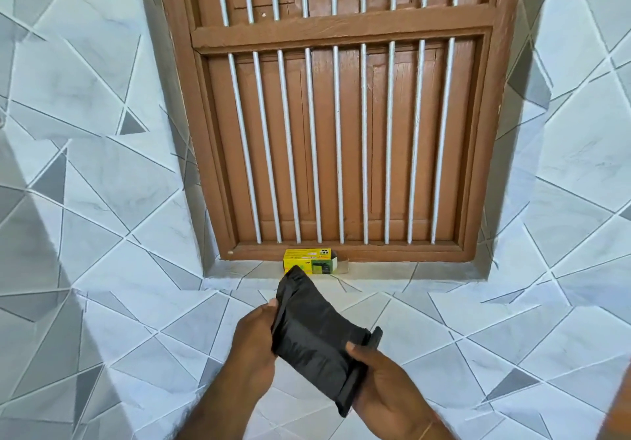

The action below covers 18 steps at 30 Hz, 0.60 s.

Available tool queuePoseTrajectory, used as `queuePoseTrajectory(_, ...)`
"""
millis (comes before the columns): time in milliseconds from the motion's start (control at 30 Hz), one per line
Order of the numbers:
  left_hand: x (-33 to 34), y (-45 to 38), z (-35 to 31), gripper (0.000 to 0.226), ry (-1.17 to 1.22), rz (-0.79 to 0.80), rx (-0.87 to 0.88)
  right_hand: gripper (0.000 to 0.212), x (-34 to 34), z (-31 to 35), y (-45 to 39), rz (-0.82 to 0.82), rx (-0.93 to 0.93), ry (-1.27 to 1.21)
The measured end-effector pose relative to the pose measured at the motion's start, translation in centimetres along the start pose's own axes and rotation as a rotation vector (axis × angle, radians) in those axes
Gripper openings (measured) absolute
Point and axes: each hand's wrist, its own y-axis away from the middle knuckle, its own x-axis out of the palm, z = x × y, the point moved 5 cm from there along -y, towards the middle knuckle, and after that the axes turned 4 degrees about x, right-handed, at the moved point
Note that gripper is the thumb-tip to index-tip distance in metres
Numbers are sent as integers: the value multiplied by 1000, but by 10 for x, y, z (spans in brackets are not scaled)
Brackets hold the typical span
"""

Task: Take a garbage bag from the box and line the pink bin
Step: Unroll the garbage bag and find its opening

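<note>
A folded black garbage bag (316, 333) is held in front of me by both hands. My left hand (254, 339) grips its left edge with the thumb near the top. My right hand (382, 376) grips its lower right edge, thumb on the front face. The yellow and green garbage bag box (309, 261) lies on the window sill (392, 270), just beyond the bag's top, with its right end flap open. No pink bin is in view.
A brown wooden shuttered window (341, 132) with white vertical bars fills the wall ahead. Grey and white tiles with a triangle pattern (102, 234) cover the wall around and below the sill.
</note>
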Motion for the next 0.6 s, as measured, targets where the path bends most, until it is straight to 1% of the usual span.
queuePoseTrajectory(167, -59, -10, -11, 28, 35, -121, -16, 44, 9, -13, 0, -123, -62, 68)
queuePoseTrajectory(267, -104, -8, -18, 30, -4, -215, -35, 42, 15, -21, -1, -221, -86, 126)
queuePoseTrajectory(333, -141, -8, -20, 24, -16, -279, -57, 40, 19, -28, -3, -286, -122, 161)
queuePoseTrajectory(367, -156, -6, -21, 23, -28, -308, -54, 35, 22, -30, -3, -298, -143, 193)
queuePoseTrajectory(400, -176, -6, -22, 25, -117, -365, -23, 30, 28, -34, -3, -319, -163, 239)
queuePoseTrajectory(433, -192, -8, -28, 31, -305, -459, 74, 27, 33, -37, -3, -326, -177, 290)
queuePoseTrajectory(467, -203, -4, -39, 34, -537, -579, 225, 26, 40, -42, -3, -332, -187, 343)
queuePoseTrajectory(500, -202, 4, -54, 32, -723, -638, 442, 25, 47, -48, -2, -329, -193, 403)
queuePoseTrajectory(533, -189, 11, -64, 27, -816, -583, 690, 23, 56, -53, -1, -312, -195, 462)
queuePoseTrajectory(567, -170, 18, -70, 22, -781, -382, 808, 22, 66, -62, 0, -299, -188, 519)
queuePoseTrajectory(600, -145, 19, -67, 25, -733, -106, 762, 22, 76, -68, 0, -272, -175, 562)
